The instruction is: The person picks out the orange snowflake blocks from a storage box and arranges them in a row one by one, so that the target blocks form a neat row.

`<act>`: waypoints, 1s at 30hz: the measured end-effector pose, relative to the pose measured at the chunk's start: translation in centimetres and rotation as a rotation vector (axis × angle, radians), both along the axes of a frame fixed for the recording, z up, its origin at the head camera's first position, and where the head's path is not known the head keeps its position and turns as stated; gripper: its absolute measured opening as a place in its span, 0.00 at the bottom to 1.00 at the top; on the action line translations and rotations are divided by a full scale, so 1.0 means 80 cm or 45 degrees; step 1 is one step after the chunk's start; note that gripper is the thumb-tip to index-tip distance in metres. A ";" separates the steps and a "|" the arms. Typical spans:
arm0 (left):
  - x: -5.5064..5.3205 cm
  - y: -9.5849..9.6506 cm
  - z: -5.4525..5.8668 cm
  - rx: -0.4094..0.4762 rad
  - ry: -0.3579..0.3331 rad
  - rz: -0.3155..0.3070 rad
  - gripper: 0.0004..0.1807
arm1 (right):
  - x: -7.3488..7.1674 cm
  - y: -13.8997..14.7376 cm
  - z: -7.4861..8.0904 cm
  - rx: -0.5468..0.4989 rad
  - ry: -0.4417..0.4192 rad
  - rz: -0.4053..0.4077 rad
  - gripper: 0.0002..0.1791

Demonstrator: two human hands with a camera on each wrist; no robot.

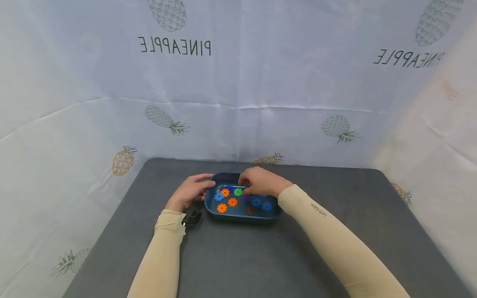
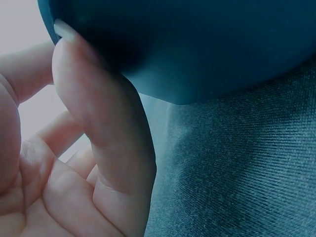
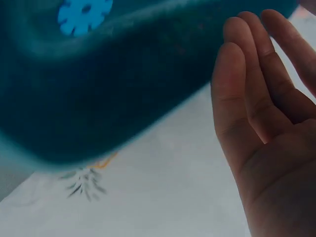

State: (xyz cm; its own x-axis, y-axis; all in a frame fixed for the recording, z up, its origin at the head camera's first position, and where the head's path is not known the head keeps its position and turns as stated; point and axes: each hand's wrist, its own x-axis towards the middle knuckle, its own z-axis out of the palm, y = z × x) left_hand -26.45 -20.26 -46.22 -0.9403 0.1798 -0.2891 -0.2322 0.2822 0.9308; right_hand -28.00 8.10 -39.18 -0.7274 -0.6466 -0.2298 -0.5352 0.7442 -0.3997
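Observation:
A dark blue tray (image 1: 238,217) sits on the grey table, with several flat, notched discs inside: orange discs (image 1: 232,202), blue discs (image 1: 256,202) and a green disc (image 1: 237,192). At the tray's left end, my left hand (image 1: 190,191) grips the rim, its thumb (image 2: 98,103) against the wall. Over the tray's far right side reaches my right hand (image 1: 262,181), thumb and forefinger apart above the discs near the green one. A purple disc (image 1: 245,197) lies just under that thumb. In the right wrist view the other fingers (image 3: 229,94) are nearly straight beside the tray wall.
The grey table (image 1: 238,256) stretches around the tray. White cloth (image 1: 238,82) printed with pineapples hangs behind it and at both sides. A black strap (image 1: 192,217) is on the left wrist.

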 end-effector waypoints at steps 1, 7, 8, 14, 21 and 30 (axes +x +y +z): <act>0.000 0.000 0.000 0.001 -0.003 -0.003 0.30 | 0.000 -0.005 -0.004 0.012 -0.012 0.011 0.18; -0.001 -0.002 -0.001 0.012 -0.018 -0.005 0.29 | 0.000 -0.034 -0.023 0.089 -0.024 0.091 0.16; -0.001 -0.002 0.000 0.013 -0.018 -0.001 0.29 | 0.001 -0.038 -0.025 0.101 -0.018 0.104 0.16; -0.001 -0.002 0.001 0.028 -0.010 -0.007 0.29 | 0.005 -0.053 -0.032 0.144 0.019 0.149 0.17; -0.002 -0.001 -0.001 0.027 0.006 -0.014 0.29 | 0.006 -0.062 -0.038 0.166 0.060 0.146 0.17; -0.002 -0.003 -0.003 0.019 0.009 -0.014 0.29 | 0.007 -0.071 -0.045 0.148 0.037 0.158 0.11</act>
